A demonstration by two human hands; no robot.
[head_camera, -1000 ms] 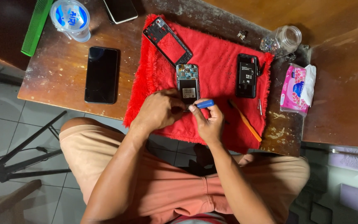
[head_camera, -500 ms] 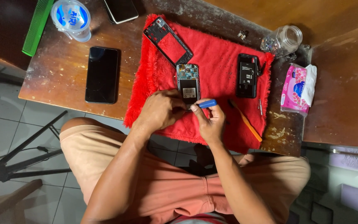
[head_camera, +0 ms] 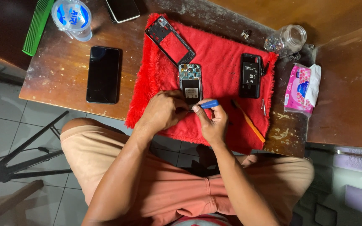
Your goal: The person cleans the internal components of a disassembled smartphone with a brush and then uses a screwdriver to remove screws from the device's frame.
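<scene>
I am holding the opened phone [head_camera: 190, 83] down on the red cloth [head_camera: 223, 54] with my left hand [head_camera: 164, 111]. My right hand [head_camera: 212, 121] is gripping the blue screwdriver [head_camera: 208, 104] tight, working at the phone's near end. Next, I think, I must keep the tip steady.

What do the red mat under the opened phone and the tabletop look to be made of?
The red mat looks like fluffy pile fabric, with shaggy fringed edges and a matte nap. The tabletop seems to be dark varnished wood, worn, with pale scuffs and chips along its front edge.
</scene>
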